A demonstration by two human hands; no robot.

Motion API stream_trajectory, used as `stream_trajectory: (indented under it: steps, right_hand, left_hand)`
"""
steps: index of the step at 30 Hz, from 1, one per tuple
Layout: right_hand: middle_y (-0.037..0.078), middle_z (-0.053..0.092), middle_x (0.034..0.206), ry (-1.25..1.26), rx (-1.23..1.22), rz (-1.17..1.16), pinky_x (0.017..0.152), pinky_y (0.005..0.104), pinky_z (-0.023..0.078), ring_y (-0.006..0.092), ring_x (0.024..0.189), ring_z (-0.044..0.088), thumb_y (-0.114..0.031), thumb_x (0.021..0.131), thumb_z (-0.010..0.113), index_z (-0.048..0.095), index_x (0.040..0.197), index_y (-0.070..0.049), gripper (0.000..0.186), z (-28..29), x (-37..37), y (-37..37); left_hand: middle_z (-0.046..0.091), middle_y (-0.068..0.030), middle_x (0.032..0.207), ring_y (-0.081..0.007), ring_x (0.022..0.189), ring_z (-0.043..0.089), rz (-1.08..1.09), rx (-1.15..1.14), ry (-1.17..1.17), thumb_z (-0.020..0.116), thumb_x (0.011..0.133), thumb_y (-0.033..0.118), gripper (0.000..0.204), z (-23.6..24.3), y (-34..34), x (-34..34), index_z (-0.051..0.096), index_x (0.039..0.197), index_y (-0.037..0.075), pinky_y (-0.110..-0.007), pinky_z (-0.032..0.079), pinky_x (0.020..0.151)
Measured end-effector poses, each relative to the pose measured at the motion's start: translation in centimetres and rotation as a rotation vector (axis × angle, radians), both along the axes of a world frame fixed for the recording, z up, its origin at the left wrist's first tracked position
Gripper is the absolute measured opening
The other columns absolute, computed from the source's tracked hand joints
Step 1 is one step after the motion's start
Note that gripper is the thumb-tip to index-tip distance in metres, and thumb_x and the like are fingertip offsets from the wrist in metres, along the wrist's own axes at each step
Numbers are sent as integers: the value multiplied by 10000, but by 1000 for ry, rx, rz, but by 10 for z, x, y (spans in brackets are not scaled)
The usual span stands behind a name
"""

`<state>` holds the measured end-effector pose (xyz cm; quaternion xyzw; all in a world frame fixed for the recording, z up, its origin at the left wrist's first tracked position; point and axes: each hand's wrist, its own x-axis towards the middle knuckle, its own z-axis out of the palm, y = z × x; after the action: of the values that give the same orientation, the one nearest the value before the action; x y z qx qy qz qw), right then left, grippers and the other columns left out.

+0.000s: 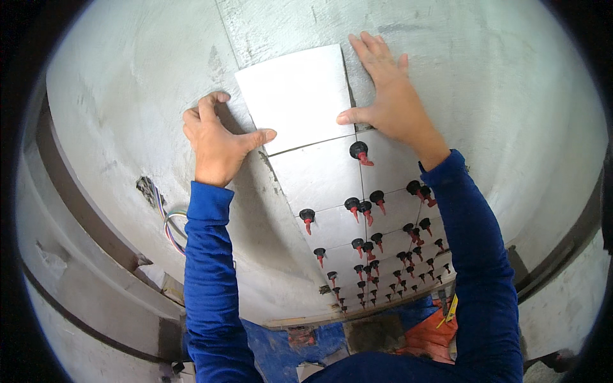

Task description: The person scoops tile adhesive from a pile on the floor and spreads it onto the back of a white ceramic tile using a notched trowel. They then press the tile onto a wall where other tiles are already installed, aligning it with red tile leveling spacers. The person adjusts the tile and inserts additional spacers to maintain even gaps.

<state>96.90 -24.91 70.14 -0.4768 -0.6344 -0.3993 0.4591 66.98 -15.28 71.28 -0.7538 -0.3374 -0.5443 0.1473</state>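
A blank white wall tile [297, 96] sits on the grey wall above a row of laid tiles [319, 172], with a thin dark joint between them. My left hand [217, 140] is open at its lower left corner. The thumb tip rests on the tile's edge and the bent fingers are on the bare wall. On the other side, my right hand [391, 96] is open too, its thumb on the tile's right edge and its fingers spread up the wall. Just below the tile's lower right corner, a black and red tile leveling clip [359, 152] stands in the joint.
Several more black and red clips [368, 249] line the joints lower down. Coloured wires [172, 226] stick out of a hole in the wall at left. At the foot of the wall lie blue sheeting [268, 348], an orange-red sheet or bag [429, 335] and a yellow tool [452, 308].
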Motion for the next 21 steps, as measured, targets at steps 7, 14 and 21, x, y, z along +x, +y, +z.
stream_trajectory:
  steps: [7,14,21]
  right_hand:
    - [150,336,1693,55,37,40,1287,595,44,325,1607,200,-513,910,744,353,1635,-126,910,0,-1,8]
    - [155,435,1637,147,99,81,1278,615,70,323,1581,283,-441,971,689,426,1595,-97,759,4,-7,9]
    - [197,504,1578,192,131,82,1275,604,114,343,1545,360,-368,943,738,456,1575,-90,746,6,-16,6]
  left_hand:
    - [450,-195,1221,-359,1198,408,-26,5,-67,965,617,575,938,-1,1,3,564,1295,66,-512,390,1062]
    - [454,-199,1216,-382,1202,427,-5,-90,-209,844,748,653,744,4,0,15,618,1210,115,-550,396,1032]
    - [422,-193,1222,-391,1218,381,5,-140,-286,850,752,624,722,2,-10,24,597,1210,127,-602,306,1043]
